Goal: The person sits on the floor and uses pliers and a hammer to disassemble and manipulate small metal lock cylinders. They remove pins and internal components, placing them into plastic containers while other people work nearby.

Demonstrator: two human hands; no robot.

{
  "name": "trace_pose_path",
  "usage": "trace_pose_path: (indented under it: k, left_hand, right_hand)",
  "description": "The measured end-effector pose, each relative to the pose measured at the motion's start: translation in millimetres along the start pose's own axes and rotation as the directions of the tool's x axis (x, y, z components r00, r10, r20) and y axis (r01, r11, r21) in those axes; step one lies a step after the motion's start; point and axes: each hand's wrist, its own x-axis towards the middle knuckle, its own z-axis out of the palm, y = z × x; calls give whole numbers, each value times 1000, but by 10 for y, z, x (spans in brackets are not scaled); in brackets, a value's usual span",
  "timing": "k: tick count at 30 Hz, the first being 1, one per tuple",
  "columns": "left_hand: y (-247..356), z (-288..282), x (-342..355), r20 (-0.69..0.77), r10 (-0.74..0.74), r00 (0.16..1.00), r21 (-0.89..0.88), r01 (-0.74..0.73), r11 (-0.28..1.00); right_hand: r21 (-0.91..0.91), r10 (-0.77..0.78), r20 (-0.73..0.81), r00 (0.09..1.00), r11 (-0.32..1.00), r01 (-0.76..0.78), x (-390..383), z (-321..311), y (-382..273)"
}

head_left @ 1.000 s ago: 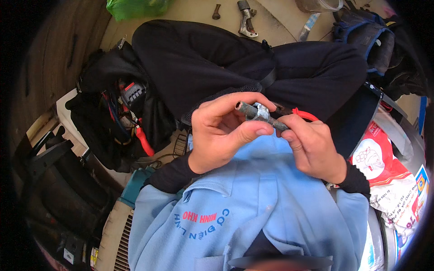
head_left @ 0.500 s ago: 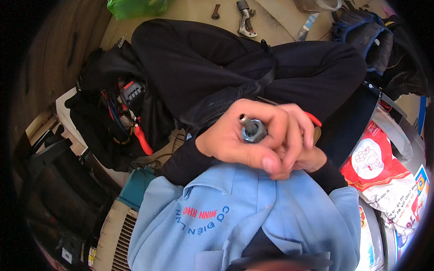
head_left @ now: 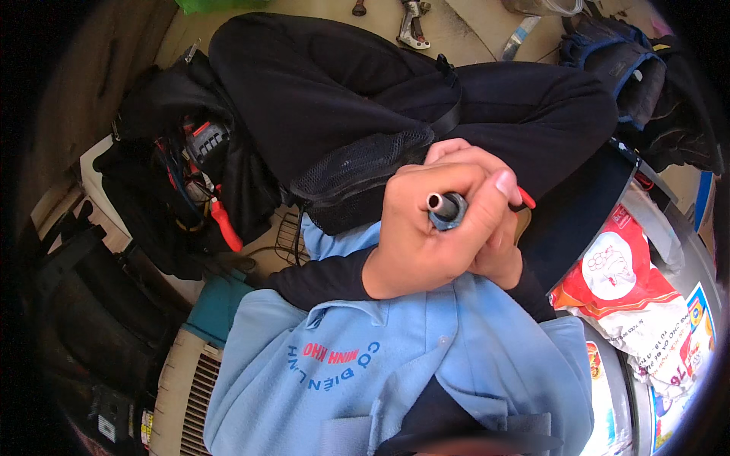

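My left hand (head_left: 422,243) is closed round a piece with a hollow, copper-coloured tube end (head_left: 436,202) and a dark hex-shaped metal nut (head_left: 450,214), the open tube end facing up. Behind and below it is my right hand (head_left: 494,254), pressed against the left, its fingers partly showing; whatever it grips is mostly hidden. Beside the right fingers a red handle tip (head_left: 526,198) sticks out, and its tool cannot be made out. Both hands are held over my lap, in front of my light blue shirt (head_left: 334,403).
An open black tool bag (head_left: 129,205) with a red-handled tool (head_left: 225,226) lies at left. On the floor ahead is a metal tube cutter (head_left: 413,30). A red and white plastic bag (head_left: 616,273) stands at right, a blue-trimmed dark pouch (head_left: 631,68) at far right.
The left hand has turned, its thumb now raised along the far side of the nut, and the tube end has shifted right. The right hand's fingers show higher behind it.
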Motion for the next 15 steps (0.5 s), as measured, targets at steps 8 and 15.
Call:
trace_pose_path:
  k: [8,15]
  left_hand:
    - [60,-251,197,473,39,880,-231,81,970]
    - [-4,-422,413,781,189,595,-308,104,946]
  right_hand:
    - [-270,-19,43,999,962,29,-2,-58,-90]
    - [-578,105,-64,992,807,-123,413,323,-16]
